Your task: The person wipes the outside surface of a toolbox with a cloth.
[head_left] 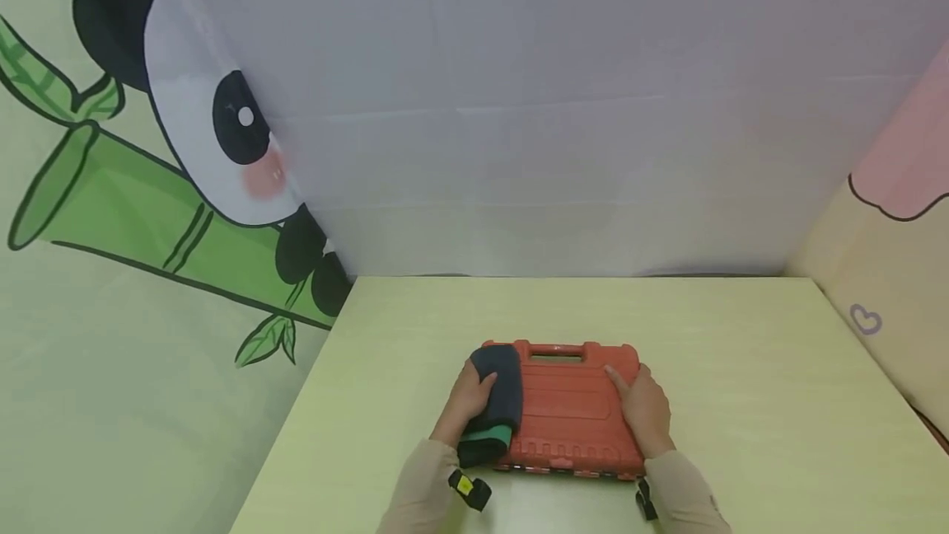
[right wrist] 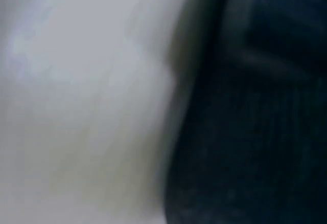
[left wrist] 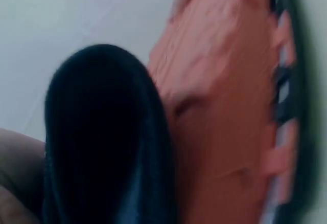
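A red plastic carrying case (head_left: 567, 410), its slotted handle on the far side, is at the near middle of the table. A folded dark grey cloth (head_left: 501, 390) with a green part lies over the case's left end. My left hand (head_left: 472, 394) grips the cloth at its left side, thumb on top; the other fingers are mostly hidden. With thumb on top, my right hand (head_left: 647, 409) holds the case's right edge. In the left wrist view the cloth (left wrist: 102, 132) looms dark beside the tilted case (left wrist: 214, 106). The right wrist view is blurred, showing a dark ribbed surface.
The pale yellow table (head_left: 741, 377) reaches back to a grey-white cloth wall (head_left: 519, 122). A panda-and-bamboo hanging (head_left: 185, 171) borders the left side, and a cream and pink panel (head_left: 867, 270) stands at the right. Black straps (head_left: 470, 491) are at both wrists.
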Available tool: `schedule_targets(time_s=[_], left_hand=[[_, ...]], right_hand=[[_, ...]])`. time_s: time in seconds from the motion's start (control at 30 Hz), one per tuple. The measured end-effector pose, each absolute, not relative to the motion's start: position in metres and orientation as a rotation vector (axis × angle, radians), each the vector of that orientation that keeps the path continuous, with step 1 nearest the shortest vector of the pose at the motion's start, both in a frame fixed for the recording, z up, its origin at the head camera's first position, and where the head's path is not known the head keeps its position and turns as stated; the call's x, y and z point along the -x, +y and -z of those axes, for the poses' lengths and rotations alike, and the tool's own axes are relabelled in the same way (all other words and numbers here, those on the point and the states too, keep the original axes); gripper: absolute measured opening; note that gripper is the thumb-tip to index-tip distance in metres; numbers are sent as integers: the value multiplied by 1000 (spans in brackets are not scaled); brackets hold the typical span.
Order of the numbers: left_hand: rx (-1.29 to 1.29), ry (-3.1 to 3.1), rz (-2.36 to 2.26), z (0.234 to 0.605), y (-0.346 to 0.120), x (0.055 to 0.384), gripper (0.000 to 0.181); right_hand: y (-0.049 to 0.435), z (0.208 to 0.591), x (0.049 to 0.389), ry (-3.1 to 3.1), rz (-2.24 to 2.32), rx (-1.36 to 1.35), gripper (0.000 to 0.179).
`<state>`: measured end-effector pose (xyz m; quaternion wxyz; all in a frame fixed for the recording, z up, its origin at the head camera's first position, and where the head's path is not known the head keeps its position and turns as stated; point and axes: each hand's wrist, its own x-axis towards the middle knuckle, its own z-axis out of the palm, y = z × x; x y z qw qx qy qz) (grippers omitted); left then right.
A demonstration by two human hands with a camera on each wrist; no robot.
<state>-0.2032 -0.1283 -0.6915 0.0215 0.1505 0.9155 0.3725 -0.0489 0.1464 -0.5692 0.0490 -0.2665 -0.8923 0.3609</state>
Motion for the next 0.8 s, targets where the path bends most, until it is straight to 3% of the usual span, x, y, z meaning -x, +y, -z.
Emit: schedule_targets(time_s=[0.13,0.23,0.33,0.5,0.67,0.8], left_hand=[[-374,2848,-1098,724,-115,258,84],[-309,2864,-1156,714,-110,269,83],[-249,2814,-1272,695,-112,261,81],[-268,2881,-1343,651,-124,200,78],[-222,2778,-1347,569,-132,123,72],[-234,2732,-1352,553,-148,87,68]], right_hand=[[149,570,47,-2711,-1108,831,84],[147,571,46,-2699,-1132,833,83],[144,572,45,-2679,-1162,845,79],[135,572,43,-2642,-1147,868,68],[129,572,40,-2624,-1103,893,65],[125,573,37,-2624,-1114,926,68]])
